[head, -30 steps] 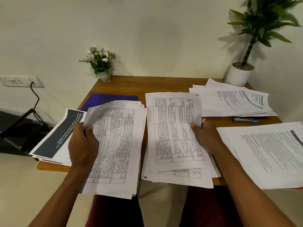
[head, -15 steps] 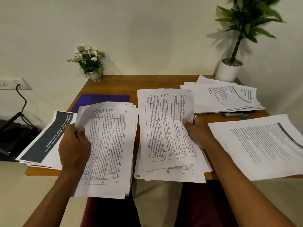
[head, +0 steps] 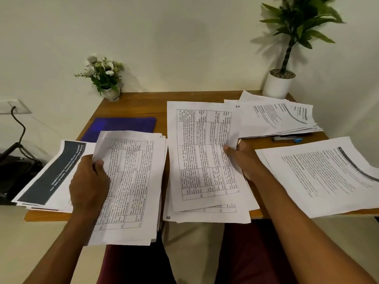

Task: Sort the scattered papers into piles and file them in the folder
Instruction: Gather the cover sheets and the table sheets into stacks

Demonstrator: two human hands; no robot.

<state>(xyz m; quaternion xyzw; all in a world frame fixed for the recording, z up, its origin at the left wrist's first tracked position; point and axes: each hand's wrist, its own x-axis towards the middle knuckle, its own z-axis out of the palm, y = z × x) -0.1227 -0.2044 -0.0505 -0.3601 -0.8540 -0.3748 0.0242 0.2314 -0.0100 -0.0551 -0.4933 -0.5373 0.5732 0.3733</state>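
Left grip (head: 89, 181) pinches a stack of table sheets (head: 131, 181) by its left edge, its near end hanging past the worktop (head: 139, 103) front. Right grip (head: 245, 160) holds one table sheet (head: 205, 152) by its right edge over the middle pile (head: 207, 217). I see the blue folder (head: 123, 126) flat on the worktop behind the stack, partly covered.

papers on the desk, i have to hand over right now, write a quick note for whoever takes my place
Left hand grips a stack of table-printed sheets by its left edge, over the desk's near edge.
Right hand pinches the top table sheet on the middle pile by its right edge.
Done: banner-cover pile at left, middle pile, back-right text pile, front-right text pile.
Left: sort the held stack, then file; the blue folder lies flat at back left.
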